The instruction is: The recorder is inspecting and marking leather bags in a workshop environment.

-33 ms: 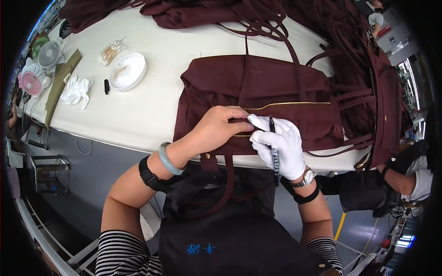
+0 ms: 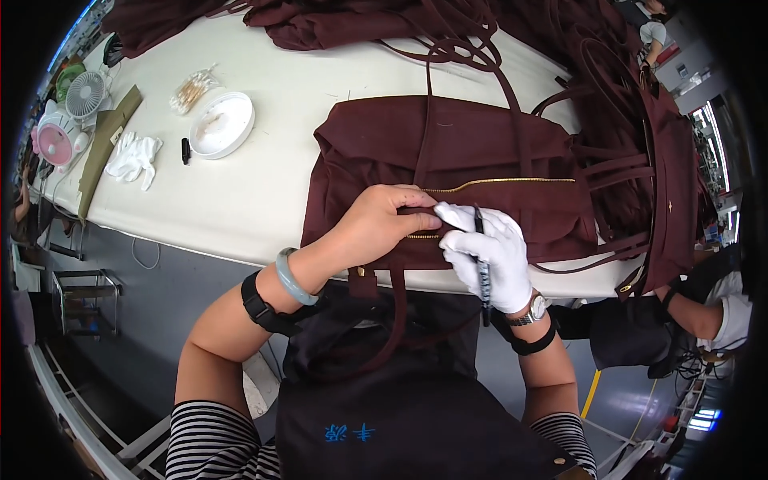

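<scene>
Two hands work at the near edge of a maroon bag (image 2: 448, 172) that lies flat on the white table (image 2: 264, 192), its front hanging slightly over the edge toward us. Head view: our bare left hand (image 2: 384, 220) pinches a fold of fabric beside the lower gold zipper (image 2: 422, 237), grip closed on the cloth. Our gloved right hand (image 2: 490, 256) is closed around a dark pen (image 2: 482, 268), held nearly upright, its upper end against the bag just beside the left fingertips. A second gold zipper (image 2: 500, 182) runs across the panel above.

Risks, as we judge them: the pen tip could stray and leave a mark on visible fabric, since both hands crowd one small spot. The pinched fold could slip, shifting the panel under the pen. The straps (image 2: 396, 320) dangling over the edge could pull the bag off the table.

Farther left stand a white dish (image 2: 222, 124), spare gloves (image 2: 132, 158) and small fans (image 2: 68, 116), well apart from the work.
</scene>
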`<state>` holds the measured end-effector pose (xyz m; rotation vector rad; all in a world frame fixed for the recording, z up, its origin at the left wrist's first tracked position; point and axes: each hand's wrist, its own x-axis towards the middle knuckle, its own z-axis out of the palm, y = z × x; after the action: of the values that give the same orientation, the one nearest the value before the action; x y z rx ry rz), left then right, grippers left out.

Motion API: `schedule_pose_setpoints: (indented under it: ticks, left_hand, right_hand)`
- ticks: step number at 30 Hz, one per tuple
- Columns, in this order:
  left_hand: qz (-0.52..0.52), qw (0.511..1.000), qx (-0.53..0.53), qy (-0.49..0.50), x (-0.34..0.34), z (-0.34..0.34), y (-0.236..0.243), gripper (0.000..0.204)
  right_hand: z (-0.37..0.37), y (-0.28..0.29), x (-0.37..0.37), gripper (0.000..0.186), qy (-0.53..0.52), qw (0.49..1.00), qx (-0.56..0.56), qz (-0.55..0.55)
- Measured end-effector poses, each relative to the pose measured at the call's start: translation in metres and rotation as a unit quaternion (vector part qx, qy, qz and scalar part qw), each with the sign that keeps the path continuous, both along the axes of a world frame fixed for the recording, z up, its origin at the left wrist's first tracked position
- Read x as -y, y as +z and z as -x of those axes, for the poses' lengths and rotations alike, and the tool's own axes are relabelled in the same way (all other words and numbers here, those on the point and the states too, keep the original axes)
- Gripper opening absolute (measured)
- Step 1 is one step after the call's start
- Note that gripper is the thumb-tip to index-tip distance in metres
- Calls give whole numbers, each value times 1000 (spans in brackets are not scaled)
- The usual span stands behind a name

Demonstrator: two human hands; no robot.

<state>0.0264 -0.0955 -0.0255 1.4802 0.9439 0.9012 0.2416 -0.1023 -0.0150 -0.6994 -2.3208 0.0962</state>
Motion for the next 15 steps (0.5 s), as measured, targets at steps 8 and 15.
schedule_pose_setpoints:
  ticks: [8,15]
  left_hand:
    - [-24,999,-20,-10,2,-5,3,17]
    - [-9,999,-49,-12,3,-2,4,17]
  right_hand:
    - [0,-6,1,32,-15,1000,-14,1]
    - [-4,-3,5,30,2,999,-21,27]
